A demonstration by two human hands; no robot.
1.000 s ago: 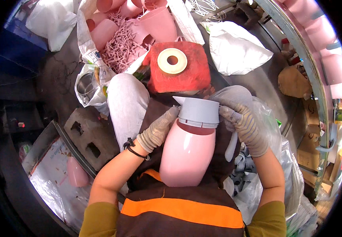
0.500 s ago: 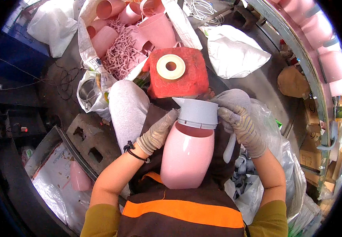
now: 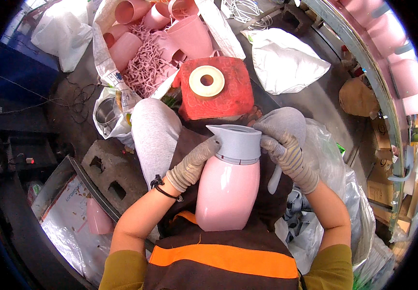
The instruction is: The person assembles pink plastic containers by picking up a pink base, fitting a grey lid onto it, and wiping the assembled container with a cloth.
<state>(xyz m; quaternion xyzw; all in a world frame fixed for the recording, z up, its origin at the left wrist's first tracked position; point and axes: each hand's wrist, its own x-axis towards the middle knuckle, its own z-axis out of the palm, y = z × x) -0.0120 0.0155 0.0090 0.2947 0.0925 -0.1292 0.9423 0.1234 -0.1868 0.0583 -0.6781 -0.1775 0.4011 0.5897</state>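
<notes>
A pink jug body (image 3: 227, 195) stands in my lap against the brown apron. The grey spout collar (image 3: 238, 143) sits on its mouth, its beak pointing left. My gloved left hand (image 3: 200, 158) is closed on the collar's left side, under the beak. Opposite it, my gloved right hand (image 3: 288, 157) grips the collar's right side with fingers bent. Below the right hand hangs a grey handle (image 3: 274, 180); its upper join is hidden by the glove. Just beyond the jug is a red-covered block (image 3: 238, 92) with a cream ring (image 3: 206, 81) on top.
A white sack (image 3: 103, 53) with pink jug bodies and pink scraps stands ahead. White bags (image 3: 286, 60) lie beyond my knees. Concrete blocks (image 3: 107, 166) sit at left, beside a lone pink piece (image 3: 99, 216). Clear plastic bags with grey parts (image 3: 298, 212) are at right, near a metal rack (image 3: 387, 96).
Both hands have lowered the grey collar onto the pink jug body. The gap that showed the jug's open mouth has closed.
</notes>
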